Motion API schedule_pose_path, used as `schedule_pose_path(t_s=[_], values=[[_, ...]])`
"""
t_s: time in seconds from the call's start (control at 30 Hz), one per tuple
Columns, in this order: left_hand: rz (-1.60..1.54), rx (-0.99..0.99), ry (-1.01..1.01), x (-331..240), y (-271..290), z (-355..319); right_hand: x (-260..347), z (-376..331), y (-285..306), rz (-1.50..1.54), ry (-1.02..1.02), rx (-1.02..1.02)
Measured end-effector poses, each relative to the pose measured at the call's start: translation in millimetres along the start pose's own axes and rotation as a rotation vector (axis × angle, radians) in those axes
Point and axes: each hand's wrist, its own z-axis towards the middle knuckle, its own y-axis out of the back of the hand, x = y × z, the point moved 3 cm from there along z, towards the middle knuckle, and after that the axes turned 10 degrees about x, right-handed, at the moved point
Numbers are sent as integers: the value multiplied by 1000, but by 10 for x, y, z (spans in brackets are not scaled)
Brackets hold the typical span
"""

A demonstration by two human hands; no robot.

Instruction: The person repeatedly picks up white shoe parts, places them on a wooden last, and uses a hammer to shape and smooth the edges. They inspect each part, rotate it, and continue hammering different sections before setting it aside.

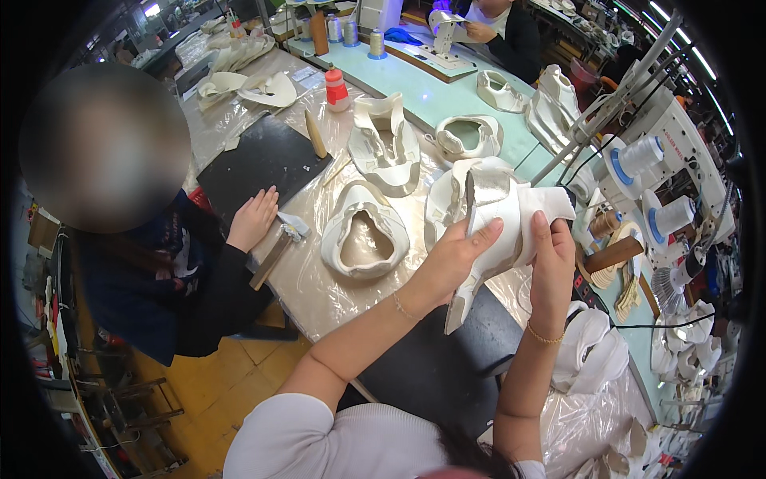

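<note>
A white shoe upper [499, 211] is held up in front of me between both hands, tilted over the table. My left hand [459, 255] grips its near left side, the thumb pressed on the outside. On the right side my right hand [550, 259] pinches it, thumb up along the surface. Just beyond, and partly hidden by it, lies another white upper [447, 199]. To the left sit a rounded upper with its opening facing up [365, 239] and a longer upper [384, 144] behind that one.
A co-worker's hand [254, 219] rests by a black mat [263, 172] at left. A red-capped bottle [337, 89] and a wooden tool [315, 134] stand nearby. Thread spools [638, 156] and a sewing machine [678, 152] are at right. Several uppers lie on the green table [415, 88].
</note>
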Motion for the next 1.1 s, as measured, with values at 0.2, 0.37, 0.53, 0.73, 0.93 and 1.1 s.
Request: schedule_pose_path(t_s=[0.2, 0.37, 0.53, 0.73, 0.93, 1.1], values=[[-13, 15, 9, 2, 1, 7, 7, -8, -22, 19, 11, -26], [-20, 16, 20, 26, 14, 17, -7, -7, -18, 35, 29, -6], [-30, 0, 10, 34, 20, 14, -24, -2, 7, -6, 11, 4], [95, 29, 7, 7, 7, 7, -34, 11, 7, 25, 23, -10], [19, 1, 19, 27, 32, 19, -59, 25, 32, -9, 12, 11], [-15, -17, 33, 47, 50, 36, -59, 22, 45, -14, 11, 36]])
